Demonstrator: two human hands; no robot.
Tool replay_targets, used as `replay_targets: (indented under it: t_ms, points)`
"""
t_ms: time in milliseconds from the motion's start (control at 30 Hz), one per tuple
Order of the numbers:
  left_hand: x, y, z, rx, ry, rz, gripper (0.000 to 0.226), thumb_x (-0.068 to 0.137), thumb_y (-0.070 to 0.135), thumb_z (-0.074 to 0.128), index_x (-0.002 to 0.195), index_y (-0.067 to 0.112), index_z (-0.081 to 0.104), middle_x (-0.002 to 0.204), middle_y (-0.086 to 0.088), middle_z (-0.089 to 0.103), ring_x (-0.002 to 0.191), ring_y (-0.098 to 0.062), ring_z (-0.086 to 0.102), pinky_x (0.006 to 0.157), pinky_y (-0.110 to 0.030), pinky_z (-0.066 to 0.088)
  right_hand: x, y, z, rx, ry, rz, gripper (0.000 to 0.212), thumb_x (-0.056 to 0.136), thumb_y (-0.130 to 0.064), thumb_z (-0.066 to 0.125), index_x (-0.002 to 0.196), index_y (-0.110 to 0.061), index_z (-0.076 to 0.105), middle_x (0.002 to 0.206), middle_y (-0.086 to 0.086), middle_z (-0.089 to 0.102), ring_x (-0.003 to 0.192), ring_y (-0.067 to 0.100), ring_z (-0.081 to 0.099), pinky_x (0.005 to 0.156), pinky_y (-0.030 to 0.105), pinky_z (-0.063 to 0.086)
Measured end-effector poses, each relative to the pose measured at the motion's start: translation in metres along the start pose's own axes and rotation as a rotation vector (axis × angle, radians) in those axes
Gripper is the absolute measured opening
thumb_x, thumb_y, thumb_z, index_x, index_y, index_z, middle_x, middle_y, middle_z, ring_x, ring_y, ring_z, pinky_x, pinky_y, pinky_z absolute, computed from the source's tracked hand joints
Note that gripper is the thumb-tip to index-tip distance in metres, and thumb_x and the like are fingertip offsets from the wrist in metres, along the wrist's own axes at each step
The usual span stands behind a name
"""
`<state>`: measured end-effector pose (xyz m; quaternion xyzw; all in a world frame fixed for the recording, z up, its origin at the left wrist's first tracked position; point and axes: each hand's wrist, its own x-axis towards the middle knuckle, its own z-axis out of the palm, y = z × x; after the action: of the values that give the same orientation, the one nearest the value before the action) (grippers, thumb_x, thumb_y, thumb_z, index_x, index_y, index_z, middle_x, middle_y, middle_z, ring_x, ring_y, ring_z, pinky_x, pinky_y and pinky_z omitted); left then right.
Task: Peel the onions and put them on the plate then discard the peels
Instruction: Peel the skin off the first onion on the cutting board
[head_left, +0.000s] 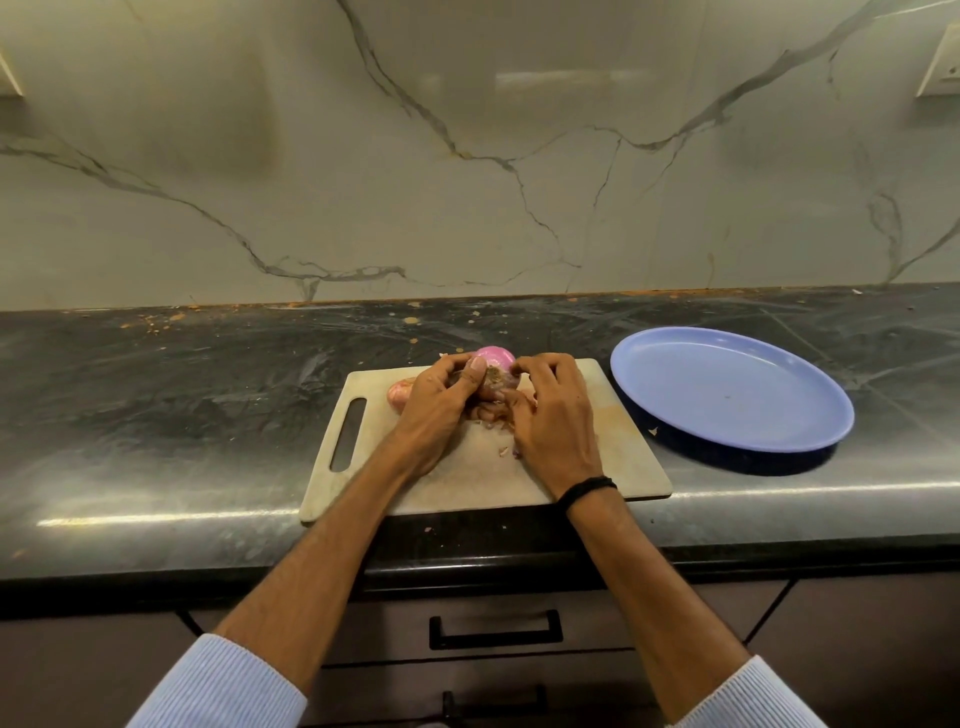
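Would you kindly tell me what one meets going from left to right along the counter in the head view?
The handle slot of the cutting board → unpeeled onion → left hand → half-peeled onion, gripped between both hands → right hand → blue plate.

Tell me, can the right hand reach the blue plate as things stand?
Probably yes: the blue plate sits right of the cutting board with nothing between, though the right hand is busy gripping the onion.
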<state>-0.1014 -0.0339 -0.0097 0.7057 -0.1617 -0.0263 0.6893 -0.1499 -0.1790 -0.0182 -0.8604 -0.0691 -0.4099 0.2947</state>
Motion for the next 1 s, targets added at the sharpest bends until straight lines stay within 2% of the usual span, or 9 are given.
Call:
replay_targets:
  t_ms: [133, 233, 333, 433, 600, 767, 900, 1000]
  points:
    - [-0.0005, 0.0022, -0.0004, 0.072, -0.014, 0.018, 0.057, 0.09, 0.05, 0.058, 0.132, 0.011, 0.058, 0.115, -0.015, 0.07, 0.102, -0.024, 0.071, 0.091, -0.04, 0.059, 0.0009, 0.0024, 0.0015, -0.02, 0.009, 0.005, 0.015, 0.089, -0.006, 0.063, 0.104, -0.007, 0.065, 0.104, 0.011, 0.059, 0.091, 0.018, 0.054, 0.078, 0.026, 0.047]
    - [-0.0006, 0.0017, -0.0012, 0.12, -0.01, 0.037, 0.047, 0.094, 0.045, 0.058, 0.127, 0.011, 0.061, 0.113, -0.013, 0.07, 0.102, -0.024, 0.07, 0.092, -0.038, 0.058, 0.0009, 0.0013, -0.0001, -0.017, 0.006, -0.003, 0.011, 0.088, -0.004, 0.064, 0.099, -0.006, 0.066, 0.099, 0.012, 0.062, 0.088, 0.019, 0.055, 0.077, 0.024, 0.044]
    - [-0.0013, 0.0013, -0.0015, 0.16, 0.005, 0.057, 0.036, 0.101, 0.034, 0.055, 0.127, 0.01, 0.061, 0.115, -0.013, 0.068, 0.102, -0.021, 0.069, 0.087, -0.028, 0.058, 0.0013, 0.0005, -0.0005, -0.013, -0.001, -0.018, 0.01, 0.088, -0.002, 0.064, 0.097, -0.004, 0.067, 0.095, 0.013, 0.064, 0.086, 0.022, 0.057, 0.078, 0.024, 0.042]
    - [-0.0021, 0.0018, -0.0015, 0.195, 0.008, 0.065, 0.037, 0.102, 0.033, 0.053, 0.13, 0.009, 0.059, 0.115, -0.01, 0.067, 0.102, -0.018, 0.069, 0.086, -0.024, 0.058, 0.0017, 0.0013, 0.002, -0.016, -0.007, -0.026, 0.01, 0.088, -0.003, 0.066, 0.098, -0.003, 0.067, 0.093, 0.014, 0.064, 0.084, 0.022, 0.058, 0.077, 0.026, 0.045]
    - [-0.0011, 0.0016, -0.0008, 0.208, 0.026, 0.074, 0.039, 0.102, 0.033, 0.054, 0.13, 0.008, 0.059, 0.116, -0.01, 0.067, 0.104, -0.019, 0.068, 0.088, -0.026, 0.058, 0.0011, 0.0037, 0.0049, -0.051, -0.034, -0.031, 0.006, 0.091, -0.006, 0.064, 0.096, -0.004, 0.066, 0.091, 0.014, 0.061, 0.081, 0.023, 0.054, 0.072, 0.034, 0.05]
    - [0.0031, -0.0035, -0.0008, 0.089, 0.041, 0.028, 0.035, 0.102, 0.032, 0.056, 0.124, 0.006, 0.062, 0.111, -0.016, 0.071, 0.1, -0.023, 0.071, 0.091, -0.039, 0.059, -0.0012, -0.0032, 0.001, -0.058, -0.045, -0.064, 0.009, 0.092, -0.005, 0.06, 0.096, -0.001, 0.066, 0.09, 0.017, 0.06, 0.081, 0.026, 0.053, 0.068, 0.032, 0.046]
    - [0.0039, -0.0042, -0.0003, -0.046, 0.022, -0.003, 0.034, 0.103, 0.031, 0.053, 0.123, 0.005, 0.06, 0.11, -0.02, 0.071, 0.097, -0.028, 0.072, 0.087, -0.039, 0.059, -0.0019, -0.0056, -0.0016, -0.037, -0.008, -0.053, 0.012, 0.091, -0.006, 0.058, 0.099, -0.001, 0.066, 0.092, 0.016, 0.062, 0.082, 0.025, 0.054, 0.07, 0.033, 0.047]
    - [0.007, -0.0062, -0.0022, -0.143, 0.039, -0.032, 0.035, 0.105, 0.03, 0.049, 0.124, 0.004, 0.061, 0.112, -0.023, 0.07, 0.088, -0.026, 0.072, 0.077, -0.034, 0.059, -0.0008, -0.0047, -0.004, -0.008, 0.042, 0.05, 0.008, 0.089, -0.004, 0.061, 0.097, -0.004, 0.064, 0.094, 0.014, 0.061, 0.085, 0.023, 0.055, 0.074, 0.035, 0.05]
